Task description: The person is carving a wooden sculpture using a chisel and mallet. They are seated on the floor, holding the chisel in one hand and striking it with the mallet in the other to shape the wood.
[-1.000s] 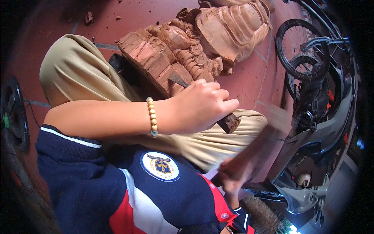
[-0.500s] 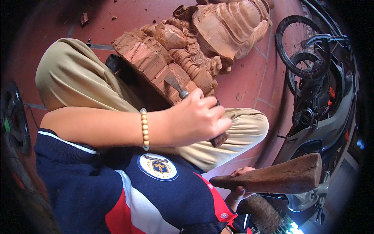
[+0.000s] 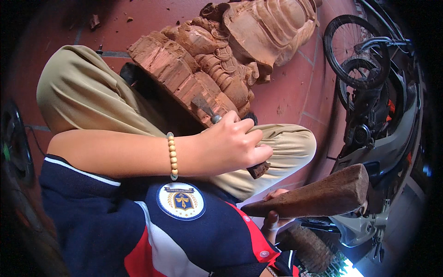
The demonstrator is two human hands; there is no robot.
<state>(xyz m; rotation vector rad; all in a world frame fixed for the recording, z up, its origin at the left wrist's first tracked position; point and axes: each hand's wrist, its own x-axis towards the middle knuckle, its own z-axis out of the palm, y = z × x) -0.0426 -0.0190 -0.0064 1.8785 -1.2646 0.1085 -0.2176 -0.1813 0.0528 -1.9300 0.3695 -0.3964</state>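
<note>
My left hand (image 3: 235, 143), with a bead bracelet on its wrist, is closed around the handle of a chisel (image 3: 203, 106). The flat metal blade points away from me and overlaps the rough base of a carved reddish wood figure (image 3: 263, 32); whether its edge touches the wood, I cannot tell. The handle's dark butt shows below my fist. At the lower right, my right hand (image 3: 273, 221) grips the narrow end of a brown wooden mallet (image 3: 318, 194). The mallet's thick end points right, apart from the chisel. The figure lies on its side across the floor, its draped part farther off.
My bent legs in tan trousers (image 3: 78, 92) frame the near side of the carving. Wood chips (image 3: 94, 21) lie on the red tiled floor (image 3: 290, 92). A motorbike (image 3: 369, 134) and a bicycle wheel (image 3: 355, 51) stand at the right; another wheel (image 3: 17, 143) is at the left.
The mallet in my right hand has moved a little left and up, and its thick end has tilted upward. My left hand and the chisel stay almost where they were on the carving.
</note>
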